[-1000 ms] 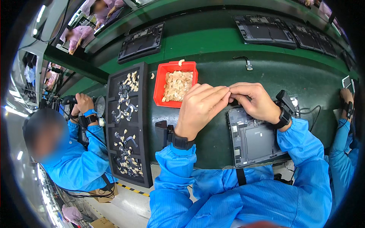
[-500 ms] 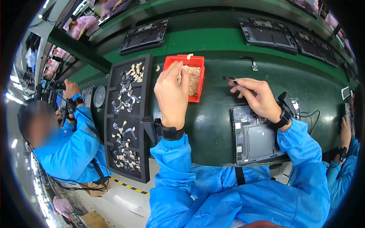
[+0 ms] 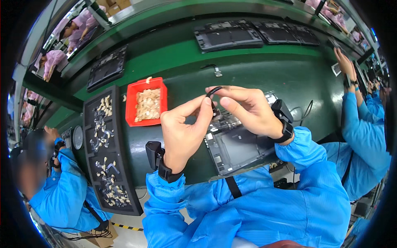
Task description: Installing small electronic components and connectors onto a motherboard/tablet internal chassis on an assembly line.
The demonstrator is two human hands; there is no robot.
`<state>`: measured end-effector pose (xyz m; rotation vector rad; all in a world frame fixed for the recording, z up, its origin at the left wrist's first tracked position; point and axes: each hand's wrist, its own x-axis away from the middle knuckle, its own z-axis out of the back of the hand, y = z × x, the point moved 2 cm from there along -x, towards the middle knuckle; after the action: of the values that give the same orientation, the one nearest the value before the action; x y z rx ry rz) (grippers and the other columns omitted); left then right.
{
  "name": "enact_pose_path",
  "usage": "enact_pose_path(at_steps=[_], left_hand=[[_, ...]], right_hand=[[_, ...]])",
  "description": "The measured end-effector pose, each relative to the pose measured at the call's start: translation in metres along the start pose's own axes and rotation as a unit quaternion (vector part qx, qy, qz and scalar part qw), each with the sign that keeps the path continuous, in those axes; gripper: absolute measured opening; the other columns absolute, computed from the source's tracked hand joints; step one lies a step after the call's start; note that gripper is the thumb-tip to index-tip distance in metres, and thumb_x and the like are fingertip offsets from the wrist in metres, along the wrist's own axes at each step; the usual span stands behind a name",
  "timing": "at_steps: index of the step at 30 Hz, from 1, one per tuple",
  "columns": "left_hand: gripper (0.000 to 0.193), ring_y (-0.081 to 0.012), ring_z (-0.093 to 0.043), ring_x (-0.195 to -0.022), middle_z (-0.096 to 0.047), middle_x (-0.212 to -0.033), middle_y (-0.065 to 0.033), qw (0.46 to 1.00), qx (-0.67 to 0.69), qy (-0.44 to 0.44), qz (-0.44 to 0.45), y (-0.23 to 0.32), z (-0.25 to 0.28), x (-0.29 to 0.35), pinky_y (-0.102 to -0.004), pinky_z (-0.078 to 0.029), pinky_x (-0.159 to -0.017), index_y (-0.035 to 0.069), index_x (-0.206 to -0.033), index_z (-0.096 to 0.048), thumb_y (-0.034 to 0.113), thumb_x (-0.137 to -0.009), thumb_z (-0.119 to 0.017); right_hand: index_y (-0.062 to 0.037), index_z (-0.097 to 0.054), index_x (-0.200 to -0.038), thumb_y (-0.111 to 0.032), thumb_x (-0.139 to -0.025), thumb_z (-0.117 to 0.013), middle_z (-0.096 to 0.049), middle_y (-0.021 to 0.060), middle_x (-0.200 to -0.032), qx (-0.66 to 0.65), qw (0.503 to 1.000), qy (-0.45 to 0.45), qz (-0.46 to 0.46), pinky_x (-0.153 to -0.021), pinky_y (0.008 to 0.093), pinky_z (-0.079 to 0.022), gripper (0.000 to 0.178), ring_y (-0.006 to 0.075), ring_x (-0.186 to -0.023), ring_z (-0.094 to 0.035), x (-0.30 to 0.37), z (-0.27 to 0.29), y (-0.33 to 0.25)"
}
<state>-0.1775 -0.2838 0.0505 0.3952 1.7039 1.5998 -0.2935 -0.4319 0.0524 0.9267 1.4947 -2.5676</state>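
Note:
A short black flex cable [image 3: 212, 91] is held up between my two hands, bent into a curve. My left hand [image 3: 184, 128] pinches its lower part between thumb and forefinger. My right hand [image 3: 252, 110] has its fingertips on the upper end, with the thumb bent just below. Under my hands lies an opened tablet-like device [image 3: 242, 149] with a dark inner tray and exposed circuit parts. Fingers and cable partly cover its upper left area. Another small cable with a metallic connector [image 3: 217, 72] rests on the green bench beyond my hands.
Left of my hands stands a red bin [image 3: 129, 105] filled with beige peeled pieces. A black divided tray [image 3: 92, 142] holds dark cables and beige bits. Several opened devices [image 3: 229, 36] line the far shelf. Co-workers in blue sleeves [image 3: 364, 132] sit on both sides.
My left hand has left the red bin and come to the cable near my right hand. Both hands now meet over the device. The whole view has turned to the right.

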Motion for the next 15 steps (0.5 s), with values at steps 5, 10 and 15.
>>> enact_pose_path(at_steps=[5,10,15], left_hand=[[0.015,-0.0085,-0.070,-0.076,-0.078,-0.084,-0.0110,0.995,0.015,-0.083,-0.048,0.004,-0.053,0.020,-0.0255,-0.055,-0.067,-0.005,-0.105,-0.077,0.003,-0.092,-0.075],[0.034,-0.0349,-0.076,-0.099,-0.077,-0.107,-0.0234,0.951,-0.193,-0.157,-0.185,0.010,-0.084,0.003,-0.0396,-0.059,-0.089,-0.006,-0.117,-0.074,0.017,-0.092,-0.077],[0.053,-0.0388,-0.057,-0.129,-0.054,-0.147,-0.0187,0.871,-0.349,-0.254,-0.235,-0.052,-0.104,-0.009,-0.0445,-0.049,-0.106,0.016,-0.144,-0.059,0.024,-0.093,-0.071]], right_hand=[[0.0056,-0.075,-0.118,-0.006,-0.100,-0.070,-0.077,0.0156,-0.113,-0.177,0.966,0.134,-0.135,-0.093,0.0307,-0.057,0.022,0.0176,-0.104,-0.072,0.047,0.020,-0.021],[0.0054,-0.068,-0.126,-0.011,-0.106,-0.060,-0.075,0.0146,-0.100,-0.202,0.920,0.336,-0.018,-0.085,0.0320,-0.055,0.027,0.0175,-0.088,-0.069,0.110,0.063,-0.006],[0.0042,-0.065,-0.131,-0.009,-0.106,-0.061,-0.073,0.0091,-0.095,-0.086,0.926,0.303,-0.209,-0.064,0.0215,-0.045,0.028,0.0054,-0.068,-0.053,0.148,0.103,-0.002]])
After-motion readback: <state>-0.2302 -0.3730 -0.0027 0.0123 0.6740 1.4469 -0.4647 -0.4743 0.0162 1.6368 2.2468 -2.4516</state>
